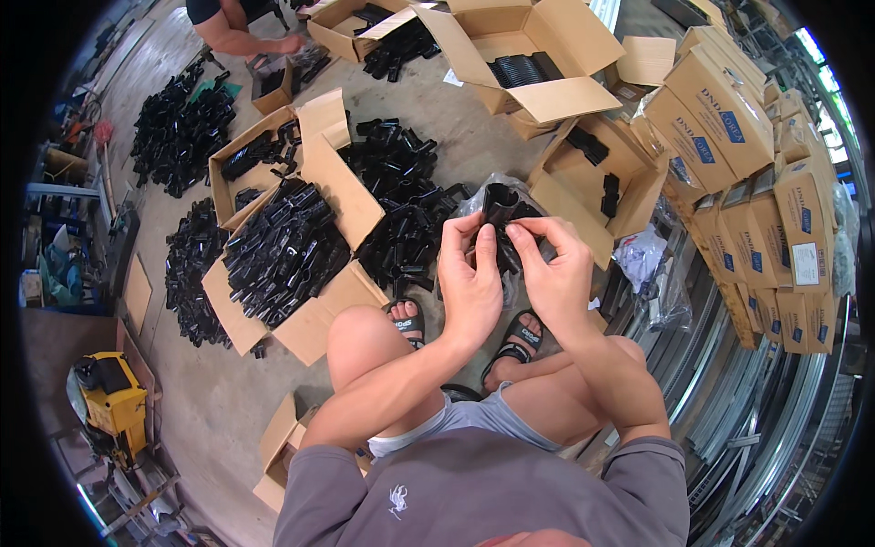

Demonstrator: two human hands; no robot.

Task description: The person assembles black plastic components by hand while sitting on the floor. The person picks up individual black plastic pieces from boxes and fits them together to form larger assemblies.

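Observation:
Both my hands are raised in front of my knees, pinching a glossy black part [499, 199] with a curved, channel-like shape. My left hand [471, 278] grips its left side between thumb and fingers. On the other side, my right hand [556, 273] closes thumb and fingertips on it; its lower portion is partly hidden by my hands. Beyond them a loose heap of similar black parts [396, 205] lies on the floor. Just past my right hand stands an open carton [643, 187] with a few black parts inside. Clear plastic film [492, 182] shows behind the held part.
To the left, an open carton [351, 196] overflows with black parts. More heaps [182, 128] lie farther left. Stacked cartons [720, 118] and long metal profiles [729, 419] line the right. A co-worker's arm [239, 38] reaches in at the far left. A yellow machine [118, 401] stands lower left.

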